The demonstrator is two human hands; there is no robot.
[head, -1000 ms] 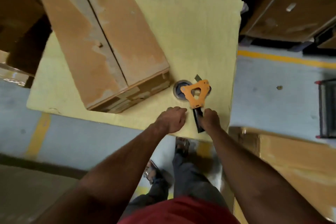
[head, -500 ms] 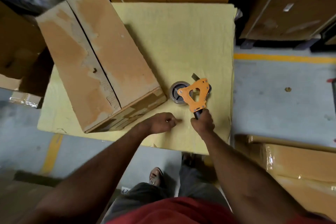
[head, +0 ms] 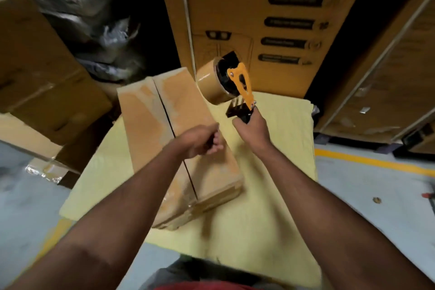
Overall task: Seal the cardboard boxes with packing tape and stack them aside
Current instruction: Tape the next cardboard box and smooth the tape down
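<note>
Above the yellow desk [head: 270,219], the right hand [head: 253,128] grips the tape dispenser [head: 231,85] by its handle, raised. The left hand [head: 200,140], fingers curled, hovers over the cardboard box [head: 150,125]; what it pinches, I cannot tell.

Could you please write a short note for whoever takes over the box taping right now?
Right hand grips the tape dispenser by its handle, raised above the table.
Left hand is curled over the cardboard box; whether it pinches a tape end is unclear.
The box lies on the yellow-covered table, its centre seam still open and untaped.
Left: tape the seam, then stack the box aside.
</note>
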